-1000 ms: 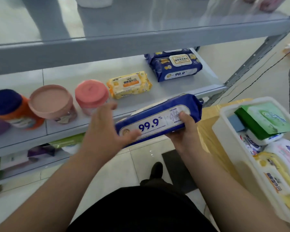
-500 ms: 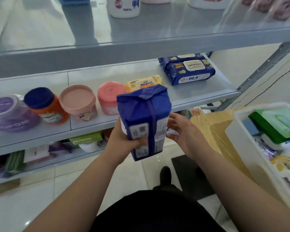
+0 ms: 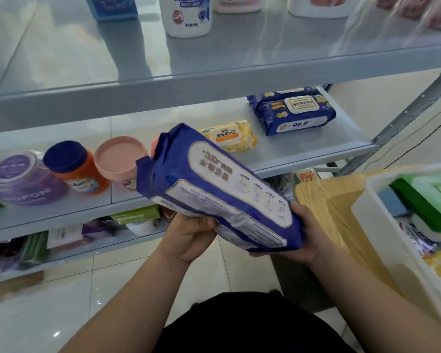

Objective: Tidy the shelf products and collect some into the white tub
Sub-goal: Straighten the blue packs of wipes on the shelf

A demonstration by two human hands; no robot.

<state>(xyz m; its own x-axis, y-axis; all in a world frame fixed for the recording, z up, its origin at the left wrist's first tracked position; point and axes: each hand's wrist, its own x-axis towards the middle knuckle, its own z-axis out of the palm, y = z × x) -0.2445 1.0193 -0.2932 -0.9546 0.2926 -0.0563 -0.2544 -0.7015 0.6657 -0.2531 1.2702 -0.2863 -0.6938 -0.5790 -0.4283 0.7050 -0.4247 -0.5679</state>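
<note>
Blue wipes pack (image 3: 214,189) is up in the air, tilted, in front of the middle shelf (image 3: 303,154) and just left of the white tub (image 3: 382,225). The left hand (image 3: 189,238) has its fingers (image 3: 201,222) curled under it. The right hand (image 3: 306,240) cups the near end, thumb on top I think, other fingers hidden.

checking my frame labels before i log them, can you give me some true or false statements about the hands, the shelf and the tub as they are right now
1. The left hand and the right hand both hold the blue wipes pack. True.
2. The blue wipes pack lies inside the white tub. False: it is held in the air, left of the tub.
3. A yellow wipes pack lies on the middle shelf. True.
4. The white tub is empty. False: a green pack and other packs are in it.
5. The orange jar has a red lid. False: its lid is dark blue.
</note>
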